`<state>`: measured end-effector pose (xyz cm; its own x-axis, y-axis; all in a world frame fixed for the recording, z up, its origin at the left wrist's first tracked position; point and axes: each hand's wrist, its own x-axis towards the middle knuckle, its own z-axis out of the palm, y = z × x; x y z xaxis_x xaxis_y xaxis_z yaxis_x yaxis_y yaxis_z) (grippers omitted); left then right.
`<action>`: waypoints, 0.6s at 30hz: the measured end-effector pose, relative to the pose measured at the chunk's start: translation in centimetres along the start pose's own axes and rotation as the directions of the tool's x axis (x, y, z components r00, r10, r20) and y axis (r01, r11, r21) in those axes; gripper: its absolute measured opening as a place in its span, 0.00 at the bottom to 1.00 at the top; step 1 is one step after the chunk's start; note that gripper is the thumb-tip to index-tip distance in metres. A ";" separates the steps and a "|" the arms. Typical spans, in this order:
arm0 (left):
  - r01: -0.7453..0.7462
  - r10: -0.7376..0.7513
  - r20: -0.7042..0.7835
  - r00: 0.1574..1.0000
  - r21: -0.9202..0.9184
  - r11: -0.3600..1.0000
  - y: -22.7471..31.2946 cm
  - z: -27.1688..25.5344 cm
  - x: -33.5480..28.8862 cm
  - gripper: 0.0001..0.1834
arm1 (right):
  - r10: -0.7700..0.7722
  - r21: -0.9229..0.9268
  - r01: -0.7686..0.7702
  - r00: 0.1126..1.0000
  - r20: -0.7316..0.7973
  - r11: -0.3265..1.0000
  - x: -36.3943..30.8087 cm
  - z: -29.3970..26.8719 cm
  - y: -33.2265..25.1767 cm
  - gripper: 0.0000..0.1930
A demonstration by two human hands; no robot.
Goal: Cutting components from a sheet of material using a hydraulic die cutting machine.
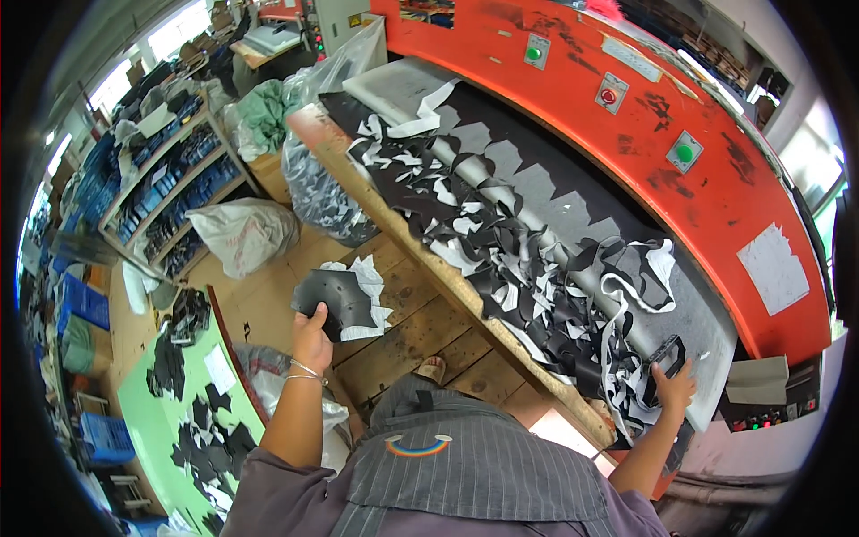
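Over the plank floor, my left hand [311, 340] is closed on a stack of cut sheet pieces [335, 302], black on top with jagged white layers showing along the right side. The thumb lies on the black face. My right hand [676, 387] is at the near right end of the machine bed, thumb and fingers around the lower end of a dark, narrow, hollow frame [664, 349]; its exact kind is hard to make out. Black and white offcuts [510, 268] are heaped along the bed beside it. A dark sheet [573, 170] with a zigzag cut edge lies behind them.
A red machine beam [573, 76] with green and red buttons spans the bed's far side. The bed has a wooden front edge [465, 295]. On my left, a green table [148, 403] carries black cut pieces. Beyond stand a white sack [246, 234] and loaded shelves [170, 192].
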<state>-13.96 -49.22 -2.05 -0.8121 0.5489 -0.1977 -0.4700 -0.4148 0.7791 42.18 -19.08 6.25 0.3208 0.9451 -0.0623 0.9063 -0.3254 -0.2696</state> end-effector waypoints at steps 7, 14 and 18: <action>-0.131 0.106 -0.188 0.976 -0.126 0.983 0.2 -4.2 -9.2 0.22 | -0.451 -0.384 0.390 0.889 -0.079 0.837 -2.1 -1.0 -5.5 0.44; -0.607 0.501 -0.638 0.585 0.065 0.792 7.9 -14.9 -17.3 0.21 | -0.723 -0.238 0.727 0.680 0.121 0.644 2.4 1.1 -7.8 0.42; -0.755 0.404 -0.889 0.213 0.113 0.646 11.0 -24.4 -25.9 0.30 | -0.817 -0.031 0.837 0.541 0.197 0.547 -2.4 -0.5 -10.6 0.43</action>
<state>-6.48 -85.68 -2.85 -0.6707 -0.6961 -0.2561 0.3485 -0.6005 0.7197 31.94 -17.90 9.78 -0.6214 0.7835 -0.0030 0.7725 0.6120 -0.1695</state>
